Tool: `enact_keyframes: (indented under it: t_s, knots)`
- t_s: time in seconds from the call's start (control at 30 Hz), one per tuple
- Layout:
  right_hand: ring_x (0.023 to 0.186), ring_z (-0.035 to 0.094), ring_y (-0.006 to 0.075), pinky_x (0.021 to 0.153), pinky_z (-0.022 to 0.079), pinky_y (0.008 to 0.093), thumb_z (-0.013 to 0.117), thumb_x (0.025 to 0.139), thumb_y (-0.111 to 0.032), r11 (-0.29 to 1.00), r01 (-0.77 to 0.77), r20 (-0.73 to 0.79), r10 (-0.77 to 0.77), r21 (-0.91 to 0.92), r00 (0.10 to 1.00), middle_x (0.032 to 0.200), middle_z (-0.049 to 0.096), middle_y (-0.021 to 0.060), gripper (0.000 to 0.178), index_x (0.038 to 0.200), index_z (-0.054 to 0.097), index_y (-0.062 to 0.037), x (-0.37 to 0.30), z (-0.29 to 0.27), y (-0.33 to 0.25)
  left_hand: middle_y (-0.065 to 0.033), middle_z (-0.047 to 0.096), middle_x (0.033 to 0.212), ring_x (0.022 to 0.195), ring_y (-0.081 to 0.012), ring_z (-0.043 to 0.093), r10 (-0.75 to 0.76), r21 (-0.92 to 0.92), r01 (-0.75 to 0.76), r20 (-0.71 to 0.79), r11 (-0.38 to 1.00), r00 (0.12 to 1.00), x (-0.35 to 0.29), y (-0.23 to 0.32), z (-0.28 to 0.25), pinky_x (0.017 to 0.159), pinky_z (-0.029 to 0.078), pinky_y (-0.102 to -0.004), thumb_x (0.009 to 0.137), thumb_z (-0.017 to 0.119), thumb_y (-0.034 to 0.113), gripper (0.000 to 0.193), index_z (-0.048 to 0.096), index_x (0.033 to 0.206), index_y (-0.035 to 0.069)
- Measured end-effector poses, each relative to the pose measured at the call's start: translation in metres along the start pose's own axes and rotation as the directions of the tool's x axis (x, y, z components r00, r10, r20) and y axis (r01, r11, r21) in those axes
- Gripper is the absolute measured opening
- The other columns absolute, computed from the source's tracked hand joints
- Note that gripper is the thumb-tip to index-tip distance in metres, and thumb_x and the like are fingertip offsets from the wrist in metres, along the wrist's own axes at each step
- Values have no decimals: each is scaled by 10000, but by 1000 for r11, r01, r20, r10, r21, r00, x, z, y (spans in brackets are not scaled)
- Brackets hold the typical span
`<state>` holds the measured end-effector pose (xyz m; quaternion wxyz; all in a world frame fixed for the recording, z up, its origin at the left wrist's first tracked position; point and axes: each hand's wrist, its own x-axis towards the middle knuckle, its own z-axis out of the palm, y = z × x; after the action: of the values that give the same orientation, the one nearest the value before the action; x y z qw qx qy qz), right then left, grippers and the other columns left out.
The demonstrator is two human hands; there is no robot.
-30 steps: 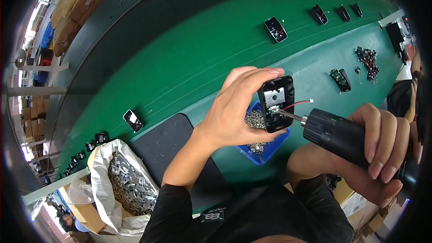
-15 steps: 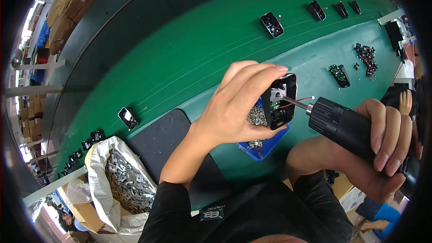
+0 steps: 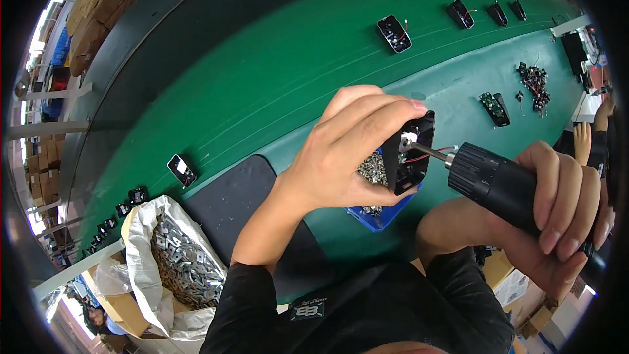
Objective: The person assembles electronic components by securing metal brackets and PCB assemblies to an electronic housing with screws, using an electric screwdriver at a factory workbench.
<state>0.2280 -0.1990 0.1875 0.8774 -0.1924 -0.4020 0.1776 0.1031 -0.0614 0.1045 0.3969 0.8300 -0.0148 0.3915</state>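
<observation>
My left hand (image 3: 350, 147) grips a black plastic housing (image 3: 411, 174), fingers over its top edge and thumb under the bottom one. The open side faces right, showing a white piece and a red wire with a white plug. My right hand (image 3: 557, 203) is wrapped round a black electric screwdriver (image 3: 491, 180). Its metal bit reaches into the housing and meets the white piece; the screw itself is too small to make out. Behind the housing, partly covered by my left hand, a blue tray (image 3: 380, 218) holds small screws (image 3: 372, 172).
A white sack (image 3: 141, 236) of metal plates stands at the lower left beside a dark mat (image 3: 242, 187). More housings (image 3: 394, 34) lie along the green belt (image 3: 282, 65). A circuit board with a housing (image 3: 494, 109) and a wire pile (image 3: 536, 88) lie at the right. Another person's hand (image 3: 582, 143) shows at the far right.
The housing in my left hand has tilted slightly, its open side turning further right. The screwdriver has shifted very little. Housings on the belt have slid slightly left.
</observation>
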Motion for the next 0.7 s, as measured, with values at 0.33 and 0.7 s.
enact_keyframes:
  t_s: [0.33, 0.7]
  knots:
    - [512, 563, 63, 561, 472, 178, 777, 607, -71, 981, -19, 171, -14, 192, 985, 618, 580, -53, 299, 834, 599, -150, 5, -12, 13, -91, 631, 1089, 965, -290, 573, -100, -87, 104, 50, 991, 994, -6, -2, -1, 892, 441, -386, 466, 844, 199, 769, 577, 1173, 55]
    - [555, 565, 38, 594, 451, 168, 736, 655, -143, 976, 214, 59, -216, 45, 974, 651, 587, -65, 323, 938, 582, -112, -1, -12, -17, -177, 535, 1136, 1061, -361, 507, -474, 271, 482, -98, 833, 875, -21, -54, -18, 945, 417, -418, 590, 752, 166, 707, 447, 1214, 37]
